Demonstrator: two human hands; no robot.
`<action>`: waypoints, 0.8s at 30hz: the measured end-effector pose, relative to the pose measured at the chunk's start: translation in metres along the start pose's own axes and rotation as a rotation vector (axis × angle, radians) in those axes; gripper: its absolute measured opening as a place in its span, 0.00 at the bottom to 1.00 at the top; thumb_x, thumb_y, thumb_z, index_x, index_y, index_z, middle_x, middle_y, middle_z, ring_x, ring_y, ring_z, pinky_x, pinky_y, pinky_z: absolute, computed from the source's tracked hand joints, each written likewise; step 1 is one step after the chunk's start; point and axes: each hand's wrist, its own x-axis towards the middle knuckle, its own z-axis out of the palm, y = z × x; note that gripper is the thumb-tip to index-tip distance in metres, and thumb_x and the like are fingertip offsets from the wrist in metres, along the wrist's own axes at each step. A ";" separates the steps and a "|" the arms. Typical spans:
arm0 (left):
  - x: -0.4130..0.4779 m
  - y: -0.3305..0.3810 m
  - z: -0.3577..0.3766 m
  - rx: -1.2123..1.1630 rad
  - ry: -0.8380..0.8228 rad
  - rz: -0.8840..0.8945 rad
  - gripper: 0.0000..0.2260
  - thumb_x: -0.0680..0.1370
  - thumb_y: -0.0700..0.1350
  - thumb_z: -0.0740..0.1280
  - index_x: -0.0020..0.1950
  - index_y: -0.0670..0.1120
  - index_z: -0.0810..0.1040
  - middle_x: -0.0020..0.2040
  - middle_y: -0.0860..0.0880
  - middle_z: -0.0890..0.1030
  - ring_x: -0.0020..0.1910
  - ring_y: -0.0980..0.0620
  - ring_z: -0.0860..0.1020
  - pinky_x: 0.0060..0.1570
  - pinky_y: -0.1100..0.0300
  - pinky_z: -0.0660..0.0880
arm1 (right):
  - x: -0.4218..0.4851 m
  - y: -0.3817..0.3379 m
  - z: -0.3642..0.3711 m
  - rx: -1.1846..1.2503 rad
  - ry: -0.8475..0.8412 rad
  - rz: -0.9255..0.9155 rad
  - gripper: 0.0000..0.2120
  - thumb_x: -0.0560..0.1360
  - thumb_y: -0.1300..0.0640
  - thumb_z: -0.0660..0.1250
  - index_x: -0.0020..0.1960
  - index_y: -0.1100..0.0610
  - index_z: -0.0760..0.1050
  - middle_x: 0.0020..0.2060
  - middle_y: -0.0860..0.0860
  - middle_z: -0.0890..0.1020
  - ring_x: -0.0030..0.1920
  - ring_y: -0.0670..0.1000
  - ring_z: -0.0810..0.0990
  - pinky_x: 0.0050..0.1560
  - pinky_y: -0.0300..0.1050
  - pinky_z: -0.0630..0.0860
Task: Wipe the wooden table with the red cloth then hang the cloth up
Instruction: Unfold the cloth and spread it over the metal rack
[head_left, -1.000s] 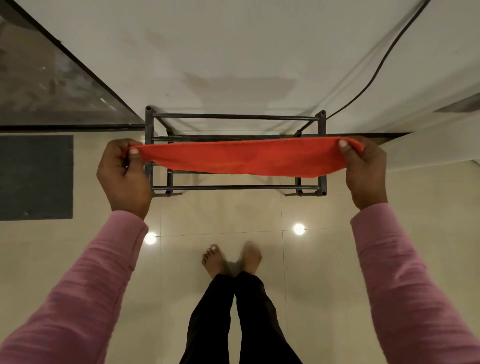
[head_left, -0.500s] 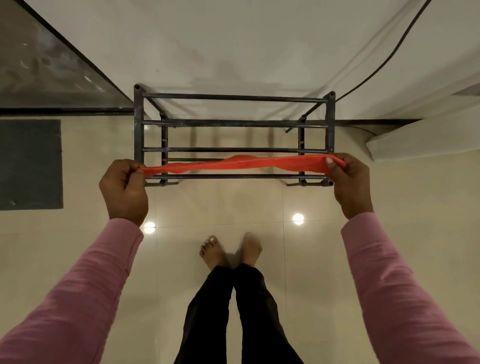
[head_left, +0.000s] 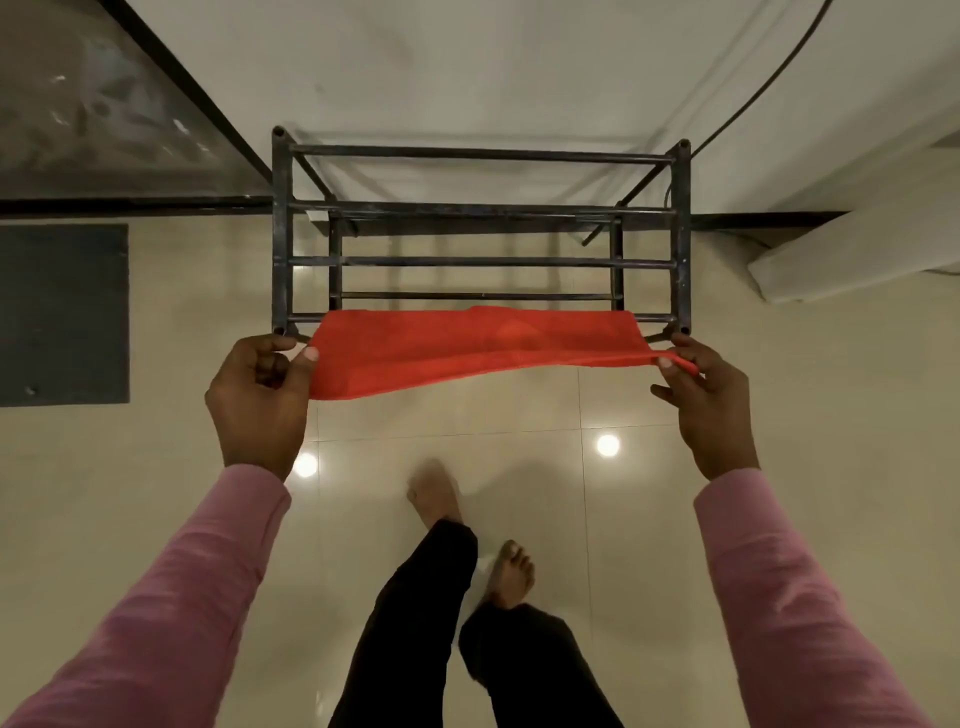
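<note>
The red cloth (head_left: 467, 348) lies spread over the black metal rack's (head_left: 480, 208) nearest bar; the left hand (head_left: 260, 395) and right hand (head_left: 701, 395) pinch its two ends.

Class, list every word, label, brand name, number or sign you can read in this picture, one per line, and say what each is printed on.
None: no readable text shows on the red cloth, the black metal rack, the dark mat, the wall or the floor tiles.
</note>
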 end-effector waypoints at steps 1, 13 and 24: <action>-0.004 -0.004 0.000 -0.006 -0.008 0.005 0.07 0.74 0.43 0.72 0.51 0.51 0.78 0.38 0.55 0.77 0.37 0.64 0.76 0.42 0.70 0.74 | -0.004 0.005 0.001 0.019 0.006 -0.009 0.10 0.77 0.60 0.66 0.46 0.45 0.77 0.61 0.47 0.75 0.58 0.50 0.77 0.51 0.49 0.80; -0.042 -0.074 0.011 -0.236 0.017 0.042 0.14 0.72 0.35 0.72 0.51 0.52 0.78 0.46 0.57 0.77 0.41 0.63 0.78 0.44 0.69 0.76 | -0.034 0.072 -0.017 -0.197 -0.014 -0.225 0.06 0.74 0.60 0.69 0.48 0.51 0.81 0.66 0.45 0.73 0.62 0.43 0.74 0.57 0.36 0.73; -0.006 -0.200 0.082 -0.236 -0.143 -0.061 0.18 0.70 0.32 0.74 0.52 0.51 0.77 0.43 0.51 0.81 0.42 0.52 0.80 0.41 0.63 0.75 | 0.004 0.201 0.031 -0.152 -0.129 -0.099 0.15 0.68 0.70 0.72 0.43 0.49 0.82 0.46 0.45 0.83 0.46 0.40 0.81 0.47 0.28 0.75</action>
